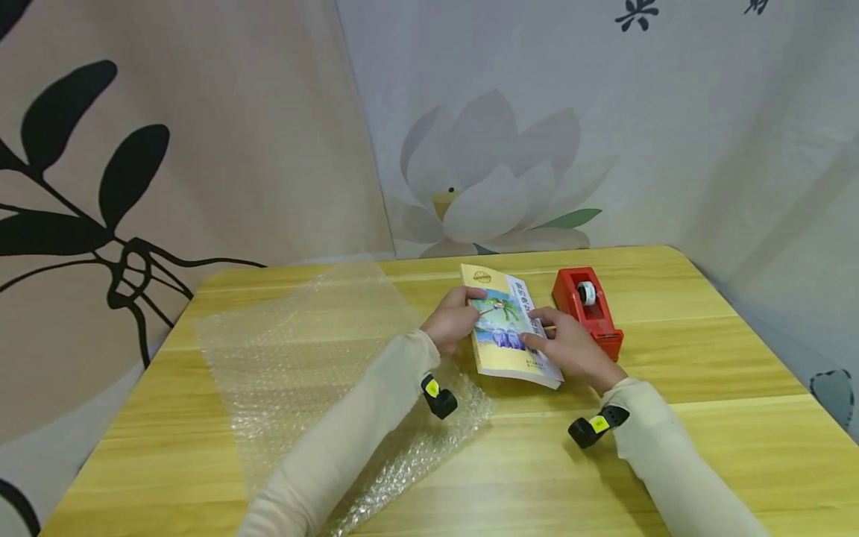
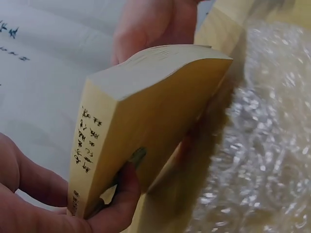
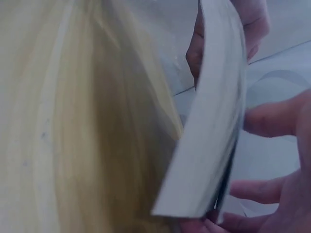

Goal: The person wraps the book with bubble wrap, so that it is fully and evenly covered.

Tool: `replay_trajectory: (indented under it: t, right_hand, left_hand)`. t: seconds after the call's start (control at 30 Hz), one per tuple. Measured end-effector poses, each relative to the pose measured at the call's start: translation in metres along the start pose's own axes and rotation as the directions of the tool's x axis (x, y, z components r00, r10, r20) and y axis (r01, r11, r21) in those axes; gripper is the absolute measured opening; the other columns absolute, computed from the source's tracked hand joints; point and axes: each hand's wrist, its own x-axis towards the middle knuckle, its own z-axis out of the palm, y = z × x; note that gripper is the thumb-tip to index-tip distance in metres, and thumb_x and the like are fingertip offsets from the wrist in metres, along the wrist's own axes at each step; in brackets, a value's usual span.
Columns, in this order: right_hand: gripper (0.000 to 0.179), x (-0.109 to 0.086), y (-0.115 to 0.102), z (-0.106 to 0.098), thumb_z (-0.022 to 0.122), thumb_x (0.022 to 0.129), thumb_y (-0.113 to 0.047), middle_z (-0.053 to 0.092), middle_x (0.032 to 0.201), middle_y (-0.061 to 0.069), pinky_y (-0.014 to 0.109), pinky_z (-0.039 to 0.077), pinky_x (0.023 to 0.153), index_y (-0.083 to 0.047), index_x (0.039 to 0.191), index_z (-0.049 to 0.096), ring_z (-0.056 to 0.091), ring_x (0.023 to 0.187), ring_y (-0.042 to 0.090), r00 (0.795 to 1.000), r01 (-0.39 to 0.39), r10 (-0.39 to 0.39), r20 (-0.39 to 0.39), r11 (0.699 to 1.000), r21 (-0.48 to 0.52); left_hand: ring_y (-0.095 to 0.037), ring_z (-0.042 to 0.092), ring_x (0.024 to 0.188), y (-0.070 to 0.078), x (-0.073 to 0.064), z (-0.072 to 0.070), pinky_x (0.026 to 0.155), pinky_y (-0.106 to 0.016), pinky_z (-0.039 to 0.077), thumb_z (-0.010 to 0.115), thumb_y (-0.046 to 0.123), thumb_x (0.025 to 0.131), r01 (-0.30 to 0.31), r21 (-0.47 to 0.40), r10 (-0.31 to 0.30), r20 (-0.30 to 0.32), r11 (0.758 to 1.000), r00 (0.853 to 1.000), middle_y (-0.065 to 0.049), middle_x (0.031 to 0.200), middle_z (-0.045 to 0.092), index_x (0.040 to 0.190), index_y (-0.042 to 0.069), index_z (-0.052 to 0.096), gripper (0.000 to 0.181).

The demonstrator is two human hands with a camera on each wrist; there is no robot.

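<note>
A thick paperback book (image 1: 503, 361) with a yellow cover and a colourful beach picture is held up at a tilt above the table. My left hand (image 1: 451, 321) grips its left side; in the left wrist view, thumb and fingers of that hand (image 2: 116, 204) pinch the yellow spine. On the opposite side, my right hand (image 1: 577, 352) holds the book's right edge, its fingers spread in the right wrist view around the pale page block (image 3: 204, 121). Beneath and beside the left forearm lies a sheet of bubble wrap (image 1: 295, 373), spread on the table.
A red tape dispenser (image 1: 607, 339) with a tape roll stands just beyond my right hand. The wooden table (image 1: 711, 425) ends at a fabric backdrop (image 1: 268, 134) printed with leaves and a lotus. Black cameras are strapped to both wrists.
</note>
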Motion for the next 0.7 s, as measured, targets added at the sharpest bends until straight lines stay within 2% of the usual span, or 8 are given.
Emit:
replay_trajectory:
  t: [0.07,0.13,0.23,0.3,0.37,0.5,0.57,0.7]
  right_hand:
    - [0.063,-0.001,-0.002,-0.001,0.061,0.097,-0.037,0.053,0.141,0.02,0.044,0.053,0.099,-0.008,0.149,0.042,0.054,0.125,0.037,1.0,-0.002,0.002,0.0,0.999,0.032]
    - [0.063,-0.001,-0.004,-0.001,0.061,0.097,-0.037,0.051,0.144,0.02,0.046,0.052,0.101,-0.009,0.15,0.042,0.052,0.128,0.039,1.0,-0.003,0.003,-0.006,0.999,0.054]
    - [0.065,-0.002,-0.007,-0.002,0.062,0.096,-0.037,0.048,0.146,0.021,0.045,0.052,0.1,-0.01,0.151,0.04,0.05,0.129,0.039,1.0,-0.01,0.011,-0.011,0.997,0.071]
    - [0.066,-0.002,-0.009,-0.001,0.062,0.096,-0.037,0.048,0.146,0.021,0.044,0.052,0.098,-0.011,0.152,0.039,0.05,0.129,0.039,1.0,-0.014,0.016,-0.014,0.997,0.08]
    - [0.066,-0.002,-0.01,0.0,0.063,0.096,-0.036,0.047,0.146,0.021,0.043,0.052,0.097,-0.011,0.152,0.039,0.05,0.129,0.039,1.0,-0.017,0.018,-0.014,0.996,0.091]
    - [0.066,-0.001,-0.012,0.001,0.063,0.095,-0.036,0.045,0.148,0.021,0.042,0.052,0.097,-0.011,0.152,0.039,0.049,0.128,0.039,1.0,-0.016,0.018,-0.023,0.995,0.101]
    - [0.067,-0.002,-0.012,0.002,0.064,0.095,-0.035,0.045,0.148,0.022,0.04,0.052,0.095,-0.01,0.152,0.039,0.05,0.126,0.039,0.999,-0.014,0.016,-0.028,0.995,0.096]
    - [0.067,-0.002,-0.014,0.003,0.065,0.095,-0.035,0.044,0.148,0.023,0.035,0.052,0.09,-0.01,0.152,0.038,0.051,0.121,0.037,0.999,-0.013,0.017,-0.04,0.996,0.09]
  left_hand:
    - [-0.027,0.064,0.108,0.002,-0.001,-0.002,0.077,-0.026,0.051,0.031,-0.013,0.091,-0.003,-0.032,0.003,0.001,0.999,1.0,-0.026,0.144,0.047,0.144,-0.001,0.04,0.055]
    - [-0.022,0.059,0.09,0.003,-0.001,-0.004,0.065,-0.024,0.044,0.031,-0.013,0.092,-0.003,-0.056,0.003,0.004,0.998,1.0,-0.025,0.145,0.045,0.145,0.0,0.04,0.055]
    - [-0.016,0.054,0.079,0.002,0.0,-0.009,0.059,-0.022,0.042,0.031,-0.013,0.094,0.001,-0.086,0.0,0.013,0.996,1.0,-0.023,0.144,0.045,0.146,0.001,0.041,0.054]
    - [-0.017,0.054,0.081,0.001,0.001,-0.012,0.06,-0.022,0.043,0.031,-0.012,0.095,0.005,-0.093,-0.003,0.021,0.996,1.0,-0.023,0.145,0.044,0.146,0.002,0.04,0.054]
    - [-0.02,0.06,0.096,0.0,0.002,-0.015,0.066,-0.023,0.049,0.031,-0.012,0.096,0.01,-0.103,-0.008,0.024,0.995,1.0,-0.023,0.145,0.044,0.146,0.002,0.04,0.053]
    - [-0.023,0.058,0.106,-0.002,0.001,-0.017,0.072,-0.024,0.05,0.031,-0.013,0.096,0.012,-0.107,-0.009,0.03,0.994,1.0,-0.024,0.144,0.043,0.146,0.0,0.039,0.052]
    - [-0.022,0.056,0.103,-0.002,0.0,-0.018,0.071,-0.024,0.048,0.031,-0.013,0.096,0.011,-0.102,-0.008,0.035,0.995,0.999,-0.024,0.142,0.043,0.146,-0.001,0.039,0.052]
    - [-0.016,0.051,0.084,-0.003,-0.002,-0.02,0.064,-0.022,0.04,0.032,-0.013,0.095,0.006,-0.062,-0.004,0.032,0.998,0.999,-0.024,0.138,0.046,0.145,-0.001,0.041,0.052]
